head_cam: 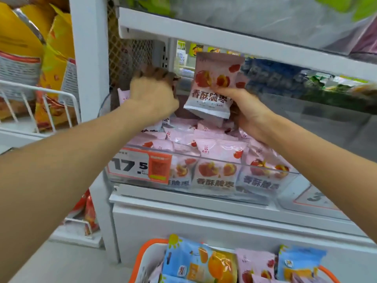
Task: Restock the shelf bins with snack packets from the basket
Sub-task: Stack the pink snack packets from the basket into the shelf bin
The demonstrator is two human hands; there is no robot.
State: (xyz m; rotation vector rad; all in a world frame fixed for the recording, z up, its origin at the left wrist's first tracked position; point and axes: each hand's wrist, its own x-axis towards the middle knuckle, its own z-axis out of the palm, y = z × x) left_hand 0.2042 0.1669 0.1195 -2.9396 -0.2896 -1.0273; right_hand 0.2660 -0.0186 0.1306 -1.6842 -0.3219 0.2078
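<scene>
My right hand (247,113) grips pink snack packets (216,86) upright above the clear shelf bin (204,180), which holds several of the same pink packets. My left hand (153,94) reaches deep into the back left of the bin with its fingers curled; what they hold is hidden. Below, the orange-rimmed basket (142,260) holds blue packets with orange fruit and pink packets (257,266).
A price label (140,166) reading 17.5 sits on the bin's front. Another clear bin (318,111) with green and blue packets stands to the right. A white wire rack (40,107) with yellow bags is on the left. A shelf edge (224,35) hangs just above.
</scene>
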